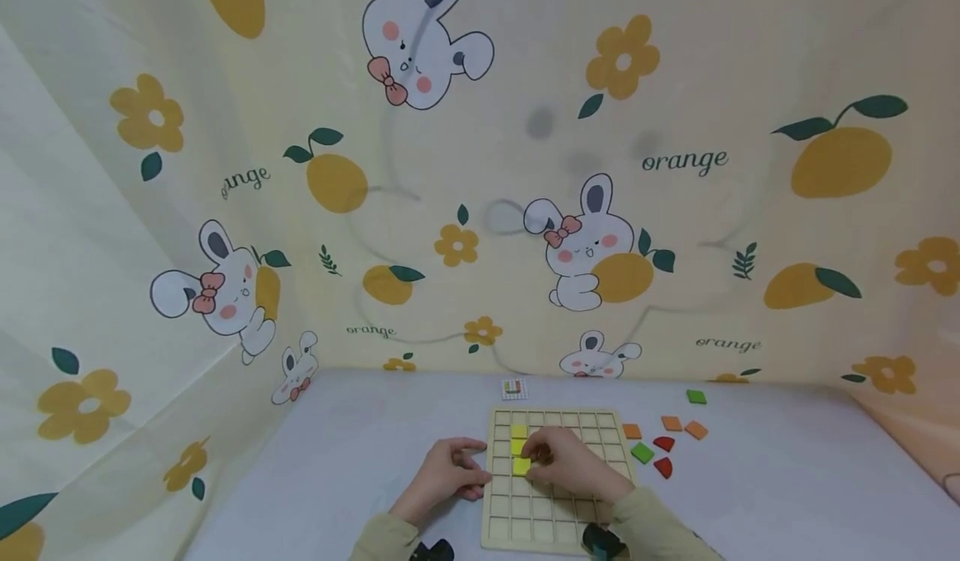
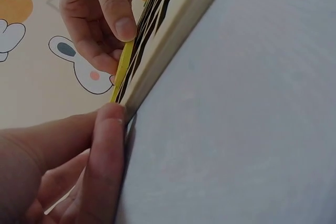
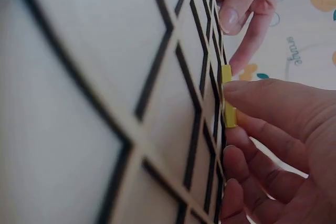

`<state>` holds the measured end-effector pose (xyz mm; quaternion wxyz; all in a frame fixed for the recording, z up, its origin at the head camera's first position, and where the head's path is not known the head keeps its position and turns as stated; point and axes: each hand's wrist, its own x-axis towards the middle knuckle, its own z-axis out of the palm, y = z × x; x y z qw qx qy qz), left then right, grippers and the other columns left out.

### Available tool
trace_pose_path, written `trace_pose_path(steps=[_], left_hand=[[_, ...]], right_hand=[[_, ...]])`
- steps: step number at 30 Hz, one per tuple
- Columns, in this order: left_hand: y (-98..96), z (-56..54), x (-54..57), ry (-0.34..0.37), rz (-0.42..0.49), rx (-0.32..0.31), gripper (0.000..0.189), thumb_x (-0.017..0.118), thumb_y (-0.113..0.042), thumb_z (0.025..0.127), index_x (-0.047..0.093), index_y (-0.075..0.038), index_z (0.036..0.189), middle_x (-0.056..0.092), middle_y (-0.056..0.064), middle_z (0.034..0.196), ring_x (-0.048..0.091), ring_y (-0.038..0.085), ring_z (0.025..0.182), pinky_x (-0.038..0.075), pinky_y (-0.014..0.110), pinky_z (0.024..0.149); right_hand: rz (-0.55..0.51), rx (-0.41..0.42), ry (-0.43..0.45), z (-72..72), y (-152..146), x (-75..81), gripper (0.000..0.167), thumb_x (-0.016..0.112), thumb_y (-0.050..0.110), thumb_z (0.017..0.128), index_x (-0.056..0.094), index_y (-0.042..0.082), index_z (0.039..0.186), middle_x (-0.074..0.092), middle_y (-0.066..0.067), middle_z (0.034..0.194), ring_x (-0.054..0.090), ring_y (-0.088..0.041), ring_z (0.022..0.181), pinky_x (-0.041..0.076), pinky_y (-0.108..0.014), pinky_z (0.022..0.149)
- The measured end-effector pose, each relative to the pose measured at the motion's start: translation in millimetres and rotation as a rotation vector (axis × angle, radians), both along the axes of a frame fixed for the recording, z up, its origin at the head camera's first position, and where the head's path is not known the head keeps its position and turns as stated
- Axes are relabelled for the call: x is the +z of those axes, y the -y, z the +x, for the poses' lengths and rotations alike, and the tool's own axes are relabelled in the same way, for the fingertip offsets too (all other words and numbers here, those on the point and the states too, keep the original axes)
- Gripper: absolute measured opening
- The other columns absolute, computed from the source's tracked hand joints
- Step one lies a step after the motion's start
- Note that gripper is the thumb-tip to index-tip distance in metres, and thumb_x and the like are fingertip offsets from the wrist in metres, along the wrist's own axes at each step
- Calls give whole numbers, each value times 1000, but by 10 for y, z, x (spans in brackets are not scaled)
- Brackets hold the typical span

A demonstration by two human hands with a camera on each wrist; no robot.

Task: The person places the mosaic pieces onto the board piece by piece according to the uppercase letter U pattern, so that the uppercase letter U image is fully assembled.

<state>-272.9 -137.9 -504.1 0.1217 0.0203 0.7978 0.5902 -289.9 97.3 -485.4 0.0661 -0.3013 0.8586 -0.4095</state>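
Note:
A wooden grid board [image 1: 543, 536] lies on the table with three yellow square tiles in a column near its upper left: a far tile [image 1: 519, 432], a middle tile [image 1: 517, 448] and a near tile [image 1: 522, 467]. My right hand [image 1: 570, 463] reaches over the board and pinches the near yellow tile between thumb and finger; in the right wrist view the thumb lies against a yellow tile [image 3: 230, 115]. At the board's left edge, my left hand [image 1: 447, 476] touches the rim with thumb and forefinger spread apart. The left wrist view shows its thumb [image 2: 109, 129] against that edge.
Right of the board lie orange squares [image 1: 671, 423], green squares [image 1: 642, 453] and red wedge pieces [image 1: 663, 468]. Another green square [image 1: 697, 397] sits farther back. A small patterned card [image 1: 514, 389] lies behind the board. A printed curtain [image 1: 480, 294] rises at the table's back.

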Motion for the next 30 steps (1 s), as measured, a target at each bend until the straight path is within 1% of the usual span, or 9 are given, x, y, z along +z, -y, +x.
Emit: trace_pose_path(steps=[6,12,23,26,30], left_hand=[[6,-13,-13,-2,22,-14,48,79,1,75,63,-1,119,65,9,76,65,14,55,58,29,51],[15,-23,-25,-4,28,-19,48,79,0,75,62,-1,120,65,10,77,65,14,55,58,30,52],[9,-30,-13,5,48,-26,49,79,0,75,62,-1,121,64,10,77,65,14,55,58,29,52],[8,-24,-11,0,54,-30,49,79,0,75,61,0,121,64,10,77,65,14,55,58,29,52],[12,-19,-14,-5,38,-23,49,78,1,75,61,0,121,65,9,76,65,14,55,58,30,52]], right_hand=[[17,-3,19,4,23,27,17,77,11,81,67,8,95,60,1,84,52,-12,72,46,-24,61],[23,-18,37,7,49,47,17,76,10,81,67,7,96,60,1,84,51,-13,73,45,-25,61],[17,-45,36,14,43,50,15,74,7,82,66,7,94,59,-1,84,52,-16,75,44,-25,61],[10,-49,37,25,49,55,14,74,7,82,66,7,94,59,-1,84,51,-16,74,44,-25,61],[4,-46,36,29,67,61,12,73,7,82,66,6,92,59,0,81,51,-14,72,44,-24,60]])
